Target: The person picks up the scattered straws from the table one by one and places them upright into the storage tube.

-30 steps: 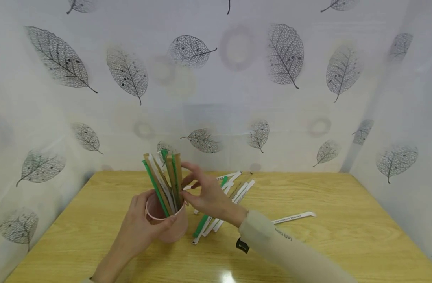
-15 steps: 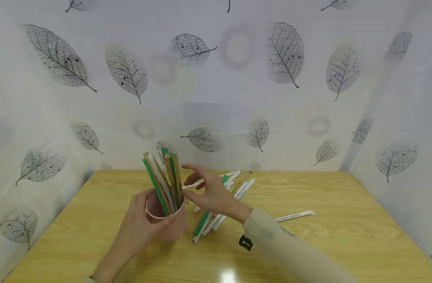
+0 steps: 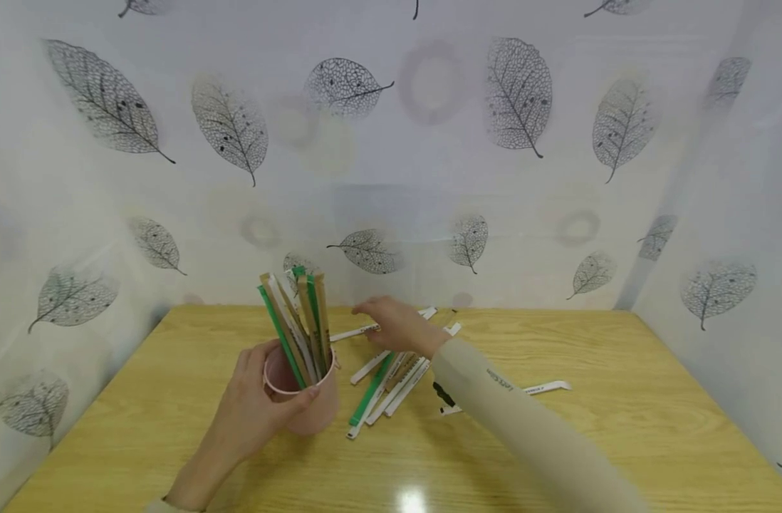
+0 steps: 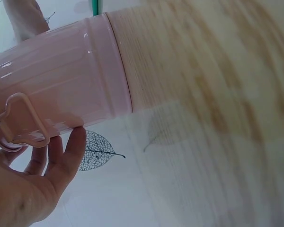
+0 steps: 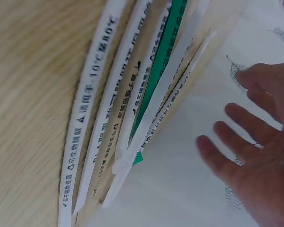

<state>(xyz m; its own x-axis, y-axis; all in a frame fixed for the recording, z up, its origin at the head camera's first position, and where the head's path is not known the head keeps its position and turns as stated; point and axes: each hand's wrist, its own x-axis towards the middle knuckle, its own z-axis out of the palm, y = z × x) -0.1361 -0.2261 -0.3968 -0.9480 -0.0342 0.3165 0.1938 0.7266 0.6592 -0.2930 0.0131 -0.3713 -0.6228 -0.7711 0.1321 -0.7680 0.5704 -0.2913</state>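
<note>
My left hand point(image 3: 253, 399) grips a pink cup point(image 3: 315, 413) from its left side, thumb along the front of the rim. In the left wrist view, its fingers point(image 4: 68, 153) rest against the wall of the cup near a wire-like handle point(image 4: 26, 125). Several wrapped straws point(image 3: 310, 324), brown, green and white, stand leaning inside the cup. To the right, my right hand point(image 3: 400, 328) hovers over the far part of a loose straw pile point(image 3: 381, 395) with nothing in its grasp. The right wrist view shows its fingers spread apart beside printed white straws point(image 5: 87, 104) and a green one point(image 5: 161, 61).
A lone white straw point(image 3: 548, 387) lies to the right, partly hidden by my right sleeve point(image 3: 513, 413). The wooden tabletop point(image 3: 622, 442) ends at a leaf-printed curtain point(image 3: 416, 178) at the back and sides.
My right hand has moved away from the straws in the cup, rightward to above the loose pile. The left hand and cup have stayed in place.
</note>
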